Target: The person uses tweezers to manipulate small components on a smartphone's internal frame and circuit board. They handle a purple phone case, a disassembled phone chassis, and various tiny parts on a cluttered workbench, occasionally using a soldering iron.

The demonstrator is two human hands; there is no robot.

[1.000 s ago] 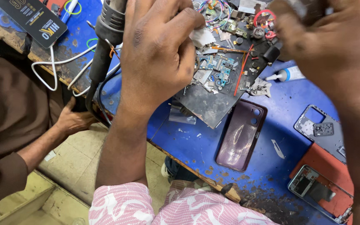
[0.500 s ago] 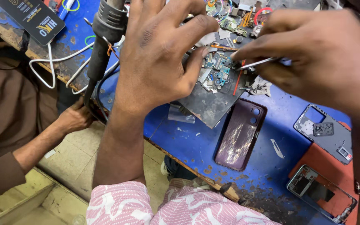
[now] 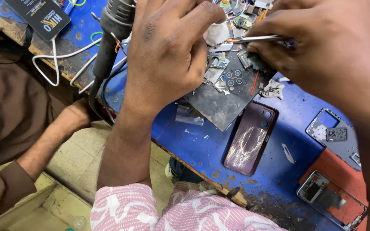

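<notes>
Head view, looking down on a blue bench (image 3: 202,149) with worn, chipped paint along its near edge.

The left hand (image 3: 168,55) is curled over the upper middle of the bench, fingers bent inward and thumb tip pressing down beside a small circuit board (image 3: 219,64). Whether it actually pinches the board cannot be told; the palm hides the contact.

The right hand (image 3: 335,55) is closed on a pair of metal tweezers (image 3: 258,38), which lie nearly level and point left toward the left hand's fingertips. The tweezer tips end just above the cluttered parts; what they grip, if anything, is not discernible.

The work sits on a dark grey mat (image 3: 219,105), tilted across the bench. On it lie the circuit board, a camera module plate with several round lenses (image 3: 234,79) and loose metal shields.

Just right of the mat's lower corner lies a dark maroon phone back cover (image 3: 249,143), patterned side up. Further right lie a grey phone frame (image 3: 335,134) and, on a red patch, an opened phone chassis (image 3: 328,196).

At upper left a black hot-air tool (image 3: 112,30) stands tilted at the bench edge, with white cables (image 3: 56,57) looped beside it and a black packet (image 3: 39,17) behind.

Another person in a brown sleeve (image 3: 9,111) sits at left, one hand (image 3: 76,117) near the bench edge below the tool.
</notes>
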